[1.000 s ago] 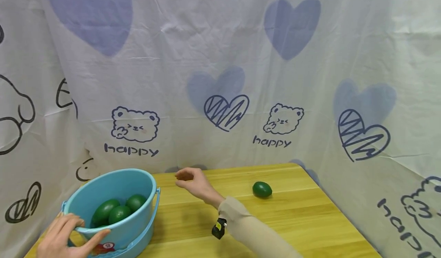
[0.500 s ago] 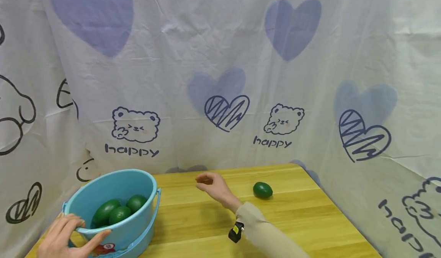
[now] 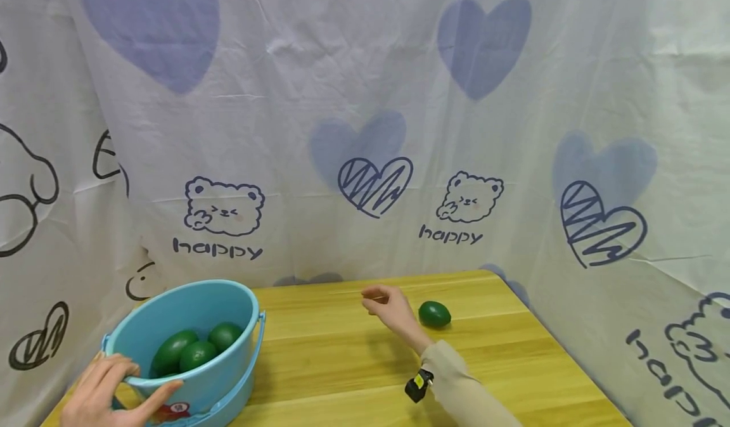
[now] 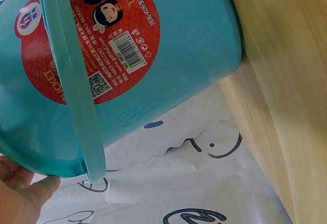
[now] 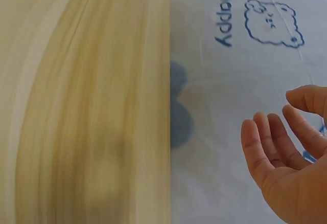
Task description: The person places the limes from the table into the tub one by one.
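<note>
My left hand point(image 3: 105, 392) grips the near left rim of a light blue bucket point(image 3: 228, 376), fingers over the edge and thumb along the outside. In the left wrist view the bucket's red label point(image 4: 112, 40) and its hanging handle point(image 4: 76, 81) show, with the left hand point(image 4: 23, 198) at the rim. Several smooth dark green avocado-like fruits point(image 3: 198, 355) lie inside the bucket. Another such fruit point(image 3: 435, 314) lies on the table at the right. Just left of that one, my right hand point(image 3: 393, 313) hovers above the table, its fingers loosely bent around nothing; the right wrist view shows this hand point(image 5: 286, 173) holding nothing.
The yellow wood-grain table point(image 3: 319, 363) ends at a back edge against a white cloth point(image 3: 342, 66) printed with hearts and bears. More cloth hangs at both sides. A small black device point(image 3: 419, 384) is strapped at the right wrist.
My right hand has moved from beside the bucket rightward across the table, close to the lone green fruit. The left hand and the bucket have stayed put.
</note>
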{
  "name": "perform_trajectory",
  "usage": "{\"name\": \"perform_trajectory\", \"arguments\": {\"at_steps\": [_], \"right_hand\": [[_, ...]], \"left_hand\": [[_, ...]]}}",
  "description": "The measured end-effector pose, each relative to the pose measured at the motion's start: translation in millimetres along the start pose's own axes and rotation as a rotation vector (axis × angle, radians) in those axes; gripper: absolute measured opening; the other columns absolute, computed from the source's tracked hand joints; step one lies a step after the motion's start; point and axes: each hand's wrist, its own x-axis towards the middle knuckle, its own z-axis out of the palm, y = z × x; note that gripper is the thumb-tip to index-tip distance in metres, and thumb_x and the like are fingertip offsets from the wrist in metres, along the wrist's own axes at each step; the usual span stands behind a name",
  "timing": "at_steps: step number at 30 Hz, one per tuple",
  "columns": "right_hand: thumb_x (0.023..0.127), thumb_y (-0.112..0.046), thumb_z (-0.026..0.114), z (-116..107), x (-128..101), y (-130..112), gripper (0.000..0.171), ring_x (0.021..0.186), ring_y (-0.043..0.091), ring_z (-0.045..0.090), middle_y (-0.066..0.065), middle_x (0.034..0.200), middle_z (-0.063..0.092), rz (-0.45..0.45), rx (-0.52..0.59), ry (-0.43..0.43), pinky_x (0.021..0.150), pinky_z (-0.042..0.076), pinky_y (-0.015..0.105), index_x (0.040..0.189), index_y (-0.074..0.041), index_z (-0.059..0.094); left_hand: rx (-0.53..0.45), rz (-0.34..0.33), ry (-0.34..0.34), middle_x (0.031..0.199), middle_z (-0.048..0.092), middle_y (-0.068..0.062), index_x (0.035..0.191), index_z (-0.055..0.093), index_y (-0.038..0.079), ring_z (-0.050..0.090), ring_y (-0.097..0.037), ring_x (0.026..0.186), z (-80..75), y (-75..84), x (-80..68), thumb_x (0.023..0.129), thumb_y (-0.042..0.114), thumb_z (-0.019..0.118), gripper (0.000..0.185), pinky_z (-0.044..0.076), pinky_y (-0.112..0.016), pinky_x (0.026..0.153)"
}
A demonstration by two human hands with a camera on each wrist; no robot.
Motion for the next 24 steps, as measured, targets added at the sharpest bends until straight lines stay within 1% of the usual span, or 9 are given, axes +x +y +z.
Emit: {"name": "perform_trajectory", "arguments": {"at_steps": [5,7,9,11,14,16,20,24], "right_hand": [[0.095,-0.021,0.065,-18,-10,0,0.02,0.099,0.022,0.066,0.005,0.111,0.07,-0.015,-0.154,0.042,0.083,0.055,0.039,0.113,-0.014,0.069],[0.094,-0.021,0.066,-25,-13,2,0.02,0.101,0.021,0.064,0.003,0.11,0.071,-0.019,-0.204,0.058,0.084,0.054,0.039,0.113,-0.016,0.069],[0.094,-0.022,0.066,-32,-17,6,0.019,0.098,0.02,0.064,0.002,0.108,0.07,-0.017,-0.234,0.074,0.082,0.054,0.038,0.113,-0.016,0.069],[0.094,-0.022,0.066,-38,-20,11,0.018,0.094,0.018,0.065,0.001,0.106,0.07,-0.002,-0.25,0.087,0.077,0.055,0.034,0.111,-0.017,0.069],[0.094,-0.021,0.067,-48,-27,19,0.018,0.088,0.017,0.065,0.003,0.103,0.07,0.012,-0.264,0.097,0.068,0.055,0.028,0.11,-0.015,0.07],[0.093,-0.02,0.067,-54,-30,25,0.017,0.085,0.015,0.065,0.003,0.102,0.071,0.026,-0.269,0.106,0.065,0.054,0.026,0.108,-0.014,0.071],[0.093,-0.017,0.067,-67,-33,35,0.014,0.081,0.014,0.064,0.002,0.097,0.072,0.055,-0.281,0.145,0.065,0.053,0.028,0.106,-0.012,0.072],[0.093,-0.015,0.067,-79,-34,42,0.014,0.083,0.015,0.065,0.003,0.097,0.072,0.092,-0.293,0.189,0.066,0.053,0.029,0.105,-0.011,0.072]], "left_hand": [[0.01,-0.024,0.005,0.074,0.056,-0.013,0.071,0.059,0.0,0.034,0.009,0.081,0.5,-0.1,-0.6,0.038,0.025,0.098,0.057,0.026,-0.005,0.081],[0.011,-0.026,0.005,0.075,0.056,-0.013,0.071,0.059,0.0,0.034,0.009,0.081,0.5,-0.3,-0.7,0.038,0.025,0.098,0.057,0.026,-0.005,0.08],[0.009,-0.022,0.001,0.075,0.056,-0.013,0.071,0.059,0.0,0.034,0.008,0.081,0.4,-0.5,-0.5,0.038,0.026,0.098,0.057,0.026,-0.005,0.082],[0.008,-0.019,-0.002,0.075,0.055,-0.012,0.072,0.059,0.0,0.035,0.007,0.081,0.2,-0.7,-0.5,0.038,0.027,0.098,0.058,0.025,-0.005,0.082],[0.01,-0.019,-0.002,0.075,0.055,-0.012,0.071,0.059,0.0,0.034,0.007,0.081,0.3,-0.5,-0.7,0.039,0.027,0.098,0.058,0.026,-0.005,0.082],[0.01,-0.022,0.0,0.074,0.055,-0.012,0.071,0.059,0.0,0.034,0.007,0.081,0.3,0.0,-1.0,0.039,0.026,0.098,0.057,0.026,-0.005,0.081],[0.006,-0.025,0.004,0.075,0.055,-0.012,0.071,0.059,0.0,0.034,0.007,0.081,0.1,1.2,-1.0,0.039,0.027,0.098,0.058,0.025,-0.004,0.084],[0.009,-0.043,0.008,0.076,0.056,-0.012,0.072,0.059,0.0,0.034,0.009,0.082,0.2,2.6,-0.4,0.039,0.028,0.098,0.058,0.024,-0.003,0.086]]}}
